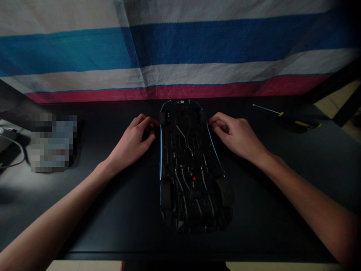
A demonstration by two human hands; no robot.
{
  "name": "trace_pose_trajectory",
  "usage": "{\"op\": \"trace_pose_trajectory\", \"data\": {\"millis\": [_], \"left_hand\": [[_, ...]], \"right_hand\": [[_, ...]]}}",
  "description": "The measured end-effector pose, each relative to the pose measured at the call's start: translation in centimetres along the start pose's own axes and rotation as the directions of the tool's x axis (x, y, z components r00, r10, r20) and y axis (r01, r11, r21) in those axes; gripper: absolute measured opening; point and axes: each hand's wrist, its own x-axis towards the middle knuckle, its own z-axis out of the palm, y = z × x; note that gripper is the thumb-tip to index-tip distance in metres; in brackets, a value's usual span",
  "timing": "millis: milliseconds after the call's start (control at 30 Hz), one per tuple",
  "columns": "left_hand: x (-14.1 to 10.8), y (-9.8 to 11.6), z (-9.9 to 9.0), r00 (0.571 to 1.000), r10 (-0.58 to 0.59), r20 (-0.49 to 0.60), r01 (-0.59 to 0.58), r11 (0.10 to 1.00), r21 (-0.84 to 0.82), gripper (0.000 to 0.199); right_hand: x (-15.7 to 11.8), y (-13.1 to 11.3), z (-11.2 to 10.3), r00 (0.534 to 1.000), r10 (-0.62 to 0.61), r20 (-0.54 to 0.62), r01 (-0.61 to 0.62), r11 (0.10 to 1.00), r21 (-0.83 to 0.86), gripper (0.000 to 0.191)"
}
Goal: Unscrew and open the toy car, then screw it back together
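A toy car (187,150) lies upside down on the dark table, its black underside with moulded lines facing up and thin blue body edges showing along its sides. One small red spot shows on the underside, toward the near end. My left hand (138,133) is at the car's left side, fingers curled and fingertips at the edge by the far left wheel. On the opposite side, my right hand (231,130) has its curled fingertips against the edge by the far right wheel. The two hands hold the car between them; the car's top is hidden.
A screwdriver (299,121) with a black and yellow handle lies at the right on the table (118,218). A blurred-out object (56,145) sits at the left, near a cable (22,150). Behind hangs a striped sheet (197,45); a dark frame post stands far right.
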Motion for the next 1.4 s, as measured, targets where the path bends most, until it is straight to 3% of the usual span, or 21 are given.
{"op": "trace_pose_trajectory", "data": {"millis": [1400], "left_hand": [[-0.1, 0.1, -0.8, 0.996, -0.073, 0.042, 0.076, 0.995, -0.07, 0.023]], "right_hand": [[-0.2, -1.4, -0.2, 0.996, 0.069, 0.061, -0.07, 0.997, 0.02, 0.017]]}}
